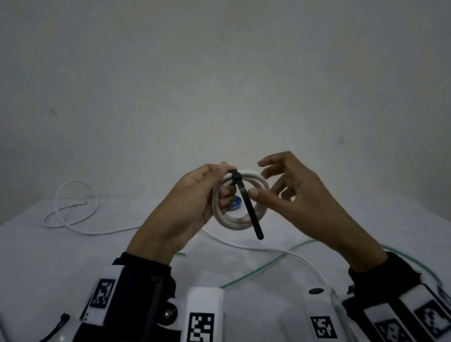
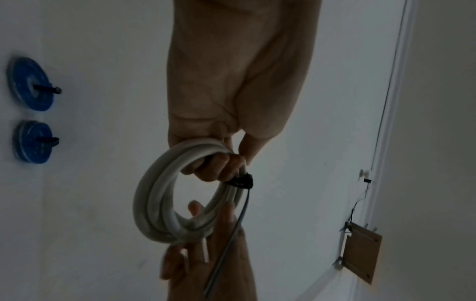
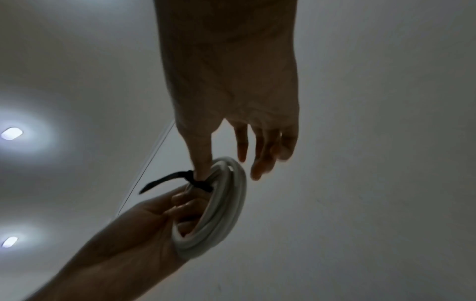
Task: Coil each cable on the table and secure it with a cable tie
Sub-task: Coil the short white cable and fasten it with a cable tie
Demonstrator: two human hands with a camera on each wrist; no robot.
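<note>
A white cable coil (image 1: 232, 221) is held up above the table. My left hand (image 1: 205, 193) grips its left side, fingers curled through the ring. A black cable tie (image 1: 251, 214) wraps the coil at the top left, its tail hanging down across the ring. My right hand (image 1: 291, 192) is at the coil's right side, its thumb touching the coil beside the tie and its other fingers spread loose. The left wrist view shows the coil (image 2: 154, 195) and the tie head (image 2: 242, 181) by my fingers. In the right wrist view my thumb lies on the coil (image 3: 231, 203) at the tie (image 3: 167, 179).
A loose white cable (image 1: 68, 209) loops on the white table (image 1: 57, 266) at the left. A second white cable (image 1: 267, 249) and a thin green cable (image 1: 261, 264) run under my hands. Two blue tied coils (image 2: 31, 83) lie farther off. A black tie (image 1: 54, 329) lies near the front left.
</note>
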